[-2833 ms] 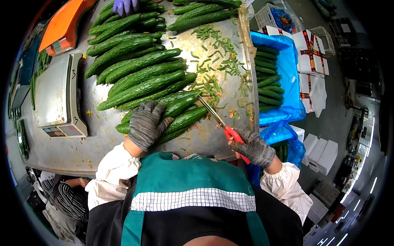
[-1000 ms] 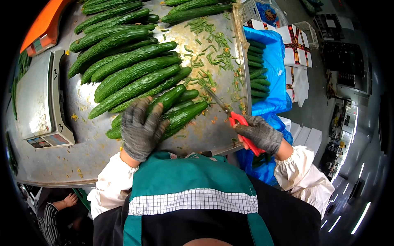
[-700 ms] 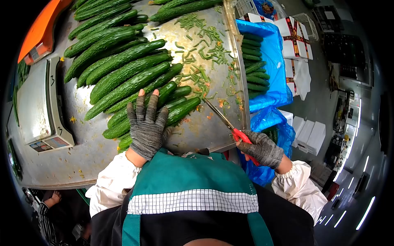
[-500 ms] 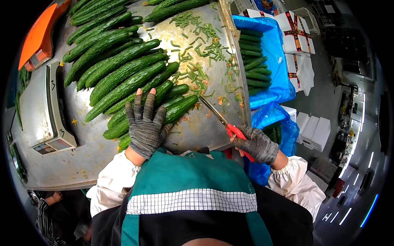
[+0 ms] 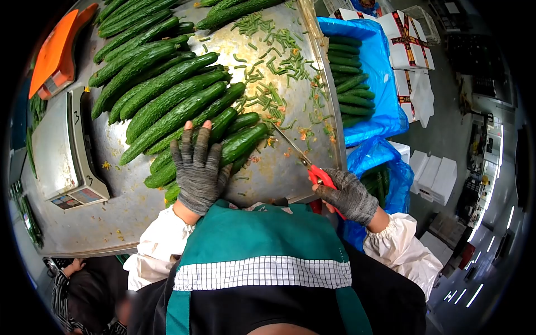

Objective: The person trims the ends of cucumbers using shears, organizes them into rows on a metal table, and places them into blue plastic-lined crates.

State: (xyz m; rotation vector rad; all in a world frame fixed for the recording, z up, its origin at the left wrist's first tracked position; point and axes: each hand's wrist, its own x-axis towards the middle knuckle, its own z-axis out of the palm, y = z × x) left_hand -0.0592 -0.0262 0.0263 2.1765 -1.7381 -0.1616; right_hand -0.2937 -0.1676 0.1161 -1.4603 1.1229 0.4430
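Observation:
My left hand (image 5: 198, 170), in a grey glove with bare fingertips, lies spread over the near end of a row of dark green cucumbers (image 5: 173, 114) on a metal table. Its fingers are apart and rest on the cucumbers, not wrapped round one. Just right of its thumb is the nearest cucumber (image 5: 244, 144), its tip toward the right. In my right hand (image 5: 350, 196), also gloved, is a pair of red-handled scissors (image 5: 319, 174). The blades point up and left, close together, with their points near that cucumber's tip. Some of the right fingers are hidden behind the handles.
Cut green stem pieces (image 5: 287, 61) and orange bits litter the metal table (image 5: 268, 184). A scale (image 5: 56, 148) and an orange scale (image 5: 56, 50) stand left. Blue-lined crates (image 5: 385, 84) hold cucumbers beyond the right edge, beside white boxes (image 5: 405, 42). Another person (image 5: 84, 290) sits lower left.
The view has shifted slightly. The nearest cucumber lies a little differently beside my left thumb, and the scissors have turned slightly upward. My left hand stays spread on the cucumbers.

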